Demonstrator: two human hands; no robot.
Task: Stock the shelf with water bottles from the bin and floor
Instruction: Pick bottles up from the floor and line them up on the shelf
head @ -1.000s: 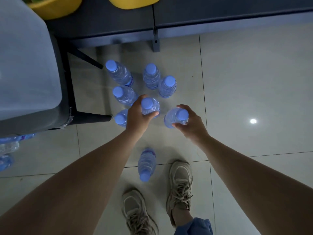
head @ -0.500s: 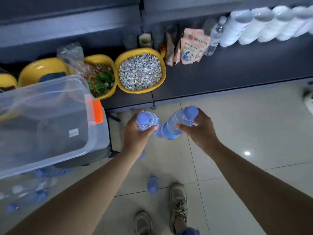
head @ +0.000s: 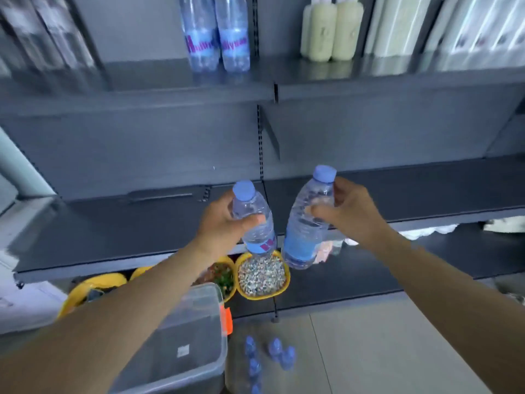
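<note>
**Head view: carrying two bottles to the shelf**

Head view shows the left hand (head: 224, 226) wrapped around the upper body of the left bottle (head: 254, 220), and the right hand (head: 348, 211) pinching the right bottle (head: 305, 226) near its shoulder. Both bottles hang in the air in front of the middle shelf (head: 127, 231), caps up, the right one tilted.

Procedure, as judged from this view:
1. Level the right bottle before setting it down.
2. Stand each bottle on the shelf deck, away from the front edge.
3. Release one hand at a time.

More bottles (head: 277, 354) stand on the floor beside the bin (head: 184, 336); two stocked bottles (head: 217, 35) occupy the upper shelf.

Change from half a second ago: both bottles have risen from above the floor to middle-shelf height, and the view has lifted to the upper shelves.
</note>
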